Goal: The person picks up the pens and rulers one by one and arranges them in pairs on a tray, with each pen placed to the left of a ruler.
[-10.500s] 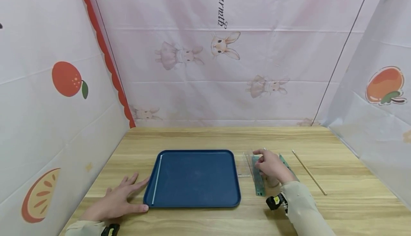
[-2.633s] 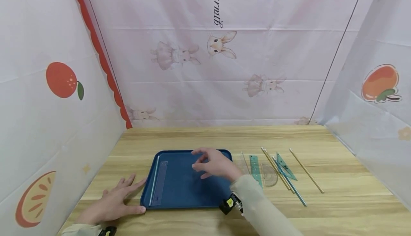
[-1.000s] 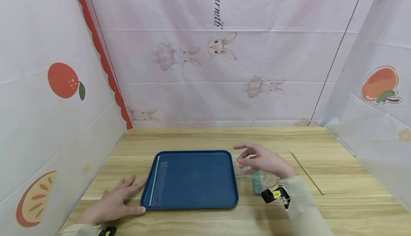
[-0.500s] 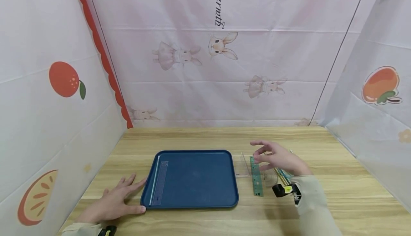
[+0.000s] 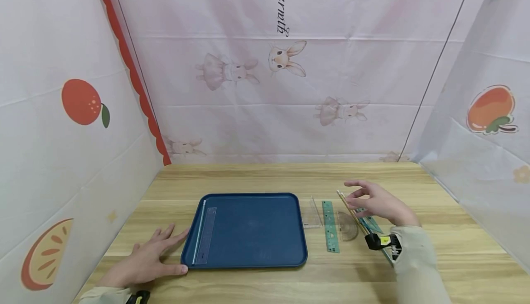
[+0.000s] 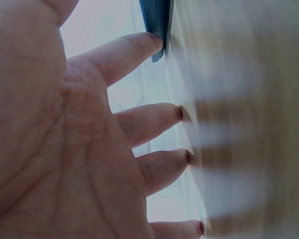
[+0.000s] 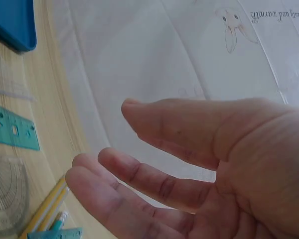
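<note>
My left hand (image 5: 145,260) lies at the left edge of the blue tray (image 5: 256,230), fingers spread. The left wrist view shows a fingertip of this left hand (image 6: 89,129) against the tray edge (image 6: 159,25). Inside the tray a silvery-blue pencil (image 5: 200,230) and a clear ruler (image 5: 206,235) lie side by side. My right hand (image 5: 383,204) hovers over the yellow pencils (image 5: 343,197), fingers loosely bent. Nothing sits between thumb and fingers of the right hand (image 7: 204,194) in its wrist view. A blue pencil (image 5: 388,255) and a green set square (image 5: 372,223) are partly hidden beneath it.
Right of the tray lie a clear set square (image 5: 316,219), a green ruler (image 5: 331,226) and a clear protractor (image 5: 348,226). Printed cloth walls (image 5: 256,124) enclose the wooden table (image 5: 248,285) at the back and both sides.
Since the oldest frame the clear ruler has come into the tray. My right hand has moved from over the tray rightward to above the pencils. The left hand stays put.
</note>
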Tool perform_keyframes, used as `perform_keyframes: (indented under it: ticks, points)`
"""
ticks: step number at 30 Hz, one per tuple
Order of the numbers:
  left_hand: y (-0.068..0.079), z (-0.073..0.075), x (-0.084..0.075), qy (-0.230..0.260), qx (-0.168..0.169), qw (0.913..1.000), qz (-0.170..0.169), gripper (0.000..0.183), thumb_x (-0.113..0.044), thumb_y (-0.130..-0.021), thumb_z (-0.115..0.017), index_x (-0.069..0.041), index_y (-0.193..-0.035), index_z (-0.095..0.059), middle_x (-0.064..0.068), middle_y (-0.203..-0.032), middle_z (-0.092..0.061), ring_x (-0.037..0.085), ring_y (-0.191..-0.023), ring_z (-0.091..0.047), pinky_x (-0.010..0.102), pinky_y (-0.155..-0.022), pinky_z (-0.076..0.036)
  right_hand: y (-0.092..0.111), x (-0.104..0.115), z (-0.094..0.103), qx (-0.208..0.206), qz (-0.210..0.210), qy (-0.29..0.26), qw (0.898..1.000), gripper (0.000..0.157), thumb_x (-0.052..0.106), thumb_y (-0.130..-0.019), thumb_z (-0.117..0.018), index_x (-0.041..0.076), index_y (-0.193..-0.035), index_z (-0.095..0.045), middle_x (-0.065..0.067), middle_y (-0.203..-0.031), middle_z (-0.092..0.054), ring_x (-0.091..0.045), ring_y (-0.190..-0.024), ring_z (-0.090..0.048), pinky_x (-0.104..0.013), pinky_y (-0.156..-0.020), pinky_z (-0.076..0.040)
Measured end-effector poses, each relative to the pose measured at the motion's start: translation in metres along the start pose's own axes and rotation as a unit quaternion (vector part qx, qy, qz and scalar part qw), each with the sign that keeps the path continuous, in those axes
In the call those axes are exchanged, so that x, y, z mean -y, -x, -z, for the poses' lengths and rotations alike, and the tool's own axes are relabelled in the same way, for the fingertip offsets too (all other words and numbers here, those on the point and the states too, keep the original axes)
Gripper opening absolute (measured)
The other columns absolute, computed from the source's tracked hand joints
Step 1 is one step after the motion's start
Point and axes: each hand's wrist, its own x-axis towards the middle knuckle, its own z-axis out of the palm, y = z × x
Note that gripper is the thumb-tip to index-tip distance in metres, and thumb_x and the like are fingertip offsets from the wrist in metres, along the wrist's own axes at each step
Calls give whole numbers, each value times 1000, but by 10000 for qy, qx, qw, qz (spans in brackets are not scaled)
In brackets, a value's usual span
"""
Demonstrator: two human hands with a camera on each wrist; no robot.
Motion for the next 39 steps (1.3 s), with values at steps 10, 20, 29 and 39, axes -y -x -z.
perform_keyframes:
  ticks: [10,20,29,39]
  points:
    - [0,-1,1,-51,-19,10000,-5,99,-65,-87,-81,-21,-167,-42,38,-170,-26,74,-151,-17,102,-95,-15,6,-22,18,-239,-274,181,9992,60,7,-110,-56,-9,-162,-30,-33,-132,-58,-30,-112,-72,-43,-88,-66]
    - [0,-1,0,-25,-22,10000,-36,99,-65,-87,-80,-21,-167,-42,37,-171,-24,74,-151,-16,102,-95,-14,10,-43,29,-550,-525,470,9960,57,7,-108,-60,-13,-157,-36,-26,-117,-66,-22,-89,-73,-37,-78,-66]
    - [1,0,0,-90,-23,9999,-75,100,-67,-87,-80,-19,-167,-42,38,-171,-25,75,-151,-17,102,-95,-15,16,-64,39,-832,-724,645,9918,59,6,-108,-59,-13,-158,-35,-39,-124,-66,-21,-81,-74,-33,-69,-65]
    - [0,1,1,-64,6,10000,-59,101,-65,-87,-80,-20,-168,-40,38,-171,-25,75,-151,-16,102,-94,-15,20,-78,45,-1007,-912,574,9891,59,4,-108,-57,-14,-159,-31,-43,-127,-62,-20,-90,-73,-34,-76,-66]
